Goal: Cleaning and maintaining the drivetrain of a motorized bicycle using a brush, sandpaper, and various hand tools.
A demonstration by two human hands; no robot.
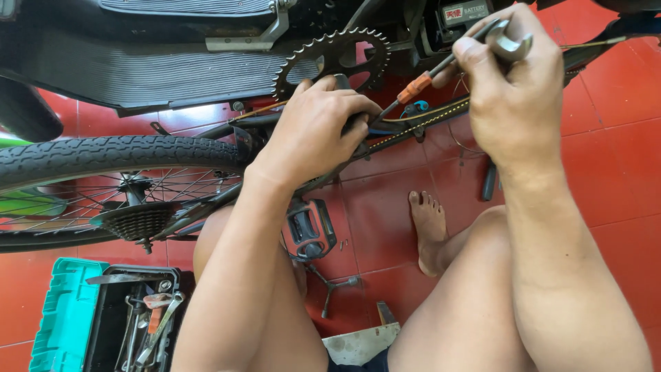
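Bright, even daylight; soft shadows under the bicycle; sharp focus; slight wide-angle bending at the edges

Hands (313, 127) on upturned bicycle (138, 155)

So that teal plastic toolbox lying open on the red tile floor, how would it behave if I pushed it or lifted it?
The teal plastic toolbox would probably feel heavy for its size, since its open tray holds a jumble of metal tools. On the smooth red tile floor it would likely slide rather than tip. Lifted open, the loose tools could shift or spill.
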